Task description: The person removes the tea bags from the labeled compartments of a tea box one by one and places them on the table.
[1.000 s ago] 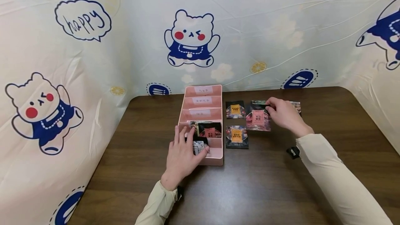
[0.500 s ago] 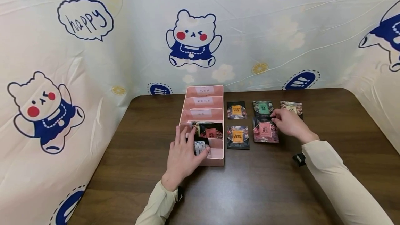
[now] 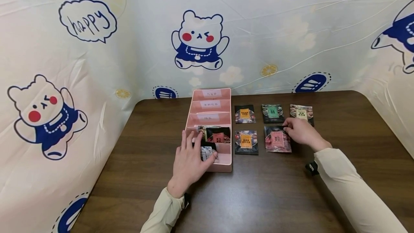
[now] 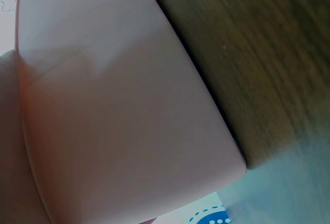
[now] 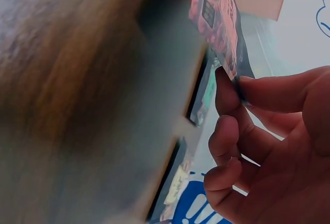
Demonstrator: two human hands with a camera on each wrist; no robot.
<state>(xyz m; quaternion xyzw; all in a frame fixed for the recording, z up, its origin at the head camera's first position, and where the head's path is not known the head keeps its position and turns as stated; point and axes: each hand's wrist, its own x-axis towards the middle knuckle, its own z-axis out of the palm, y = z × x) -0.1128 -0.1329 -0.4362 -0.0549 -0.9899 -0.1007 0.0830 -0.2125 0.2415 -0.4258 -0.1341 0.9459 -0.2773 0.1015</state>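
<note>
My right hand (image 3: 302, 132) pinches the top right corner of a tea sachet (image 3: 277, 139) with a pink label, between thumb and forefinger. In the right wrist view the same pink sachet (image 5: 219, 23) juts from the fingertips, tilted above the table. With fingers spread and fairly straight, my left hand (image 3: 187, 163) rests over the near left side of a long pink divided box (image 3: 224, 167). Its palm partly hides a black-and-white sachet (image 3: 208, 152) in the nearest compartment. Another pink-labelled sachet (image 3: 219, 135) stands in the compartment behind. The left wrist view shows mostly the box's outer wall (image 4: 124, 116).
Two orange-labelled sachets (image 3: 245, 113) lie right of the box, one behind the other. Farther right are a green-labelled sachet (image 3: 272, 113) and a cream-labelled sachet (image 3: 301, 112). Paper labels (image 3: 211, 93) mark the rear compartments. A printed curtain (image 3: 252, 35) hangs behind the brown table (image 3: 258, 193).
My right hand has moved the pink-labelled sachet toward me and slightly right, uncovering the green-labelled one behind it. The left hand has kept its place on the box.
</note>
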